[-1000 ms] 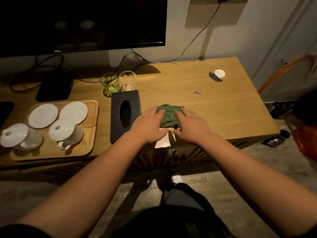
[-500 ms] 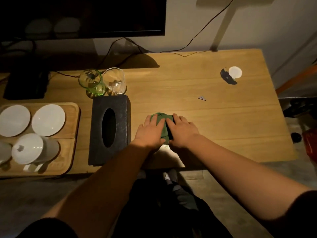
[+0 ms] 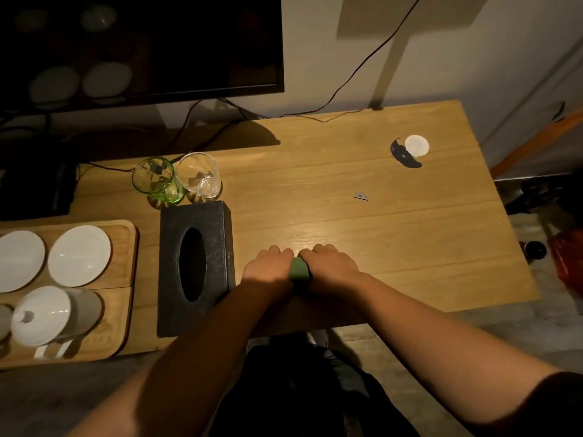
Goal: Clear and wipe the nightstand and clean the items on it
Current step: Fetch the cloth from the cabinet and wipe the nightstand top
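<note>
The wooden nightstand top (image 3: 394, 234) fills the middle of the head view. A green cloth (image 3: 298, 272) lies bunched near its front edge, and only a narrow strip of it shows. My left hand (image 3: 268, 267) and my right hand (image 3: 332, 266) sit side by side on the cloth, fingers curled down over it and gripping it. A black tissue box (image 3: 217, 244) lies just left of my left hand. Behind the box stand a green glass (image 3: 156, 181) and a clear glass (image 3: 199, 175).
A wooden tray (image 3: 126, 247) at the left holds two white saucers (image 3: 79, 255) and a white lidded cup (image 3: 47, 315). A white round cap (image 3: 416, 146), a dark curved piece (image 3: 405, 158) and a small triangular scrap (image 3: 360, 196) lie at the right. A dark screen (image 3: 142, 42) and cables are behind.
My hands have drawn together over the cloth, bunching it into a narrower bundle; their fingers went from flat to curled. The view has moved closer above the top.
</note>
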{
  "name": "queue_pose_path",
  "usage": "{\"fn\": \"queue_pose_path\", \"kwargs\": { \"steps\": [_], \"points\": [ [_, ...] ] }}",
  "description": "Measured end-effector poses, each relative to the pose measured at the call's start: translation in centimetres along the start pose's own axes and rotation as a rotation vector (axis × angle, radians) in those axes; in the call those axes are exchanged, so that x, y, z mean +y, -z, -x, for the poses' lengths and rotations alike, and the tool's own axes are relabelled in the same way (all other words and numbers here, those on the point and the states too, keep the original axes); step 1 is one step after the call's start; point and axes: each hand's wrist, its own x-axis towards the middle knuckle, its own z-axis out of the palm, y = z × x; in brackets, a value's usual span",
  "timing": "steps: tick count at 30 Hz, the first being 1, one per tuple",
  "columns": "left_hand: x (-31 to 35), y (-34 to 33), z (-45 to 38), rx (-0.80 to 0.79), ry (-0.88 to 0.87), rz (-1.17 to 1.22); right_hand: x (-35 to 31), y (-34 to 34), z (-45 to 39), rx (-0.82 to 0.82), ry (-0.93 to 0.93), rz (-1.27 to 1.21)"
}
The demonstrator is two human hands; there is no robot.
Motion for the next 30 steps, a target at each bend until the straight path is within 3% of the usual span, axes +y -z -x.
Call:
{"fn": "queue_pose_path", "kwargs": {
  "steps": [6, 10, 16, 20, 30],
  "points": [
    [-0.2, 2.6, 2.9, 0.042, -0.21, 0.06, 0.2, 2.3, 2.4, -0.128, 0.079, -0.37],
    [-0.4, 5.0, 4.2, -0.062, -0.325, 0.157, 0.8, 4.5, 4.6, -0.121, 0.073, -0.646],
    [0.4, 6.9, 5.5, -0.173, -0.376, 0.319, 0.4, 6.0, 7.3, -0.06, 0.09, -0.58],
    [0.9, 8.4, 5.6, -0.129, -0.443, 0.312, 0.4, 5.6, 9.7, 0.115, 0.018, -0.52],
    [5.8, 11.0, 7.2, -0.102, -0.792, 0.379, -1.4, 1.3, 19.0, 0.66, -0.347, -0.852]
  ]
}}
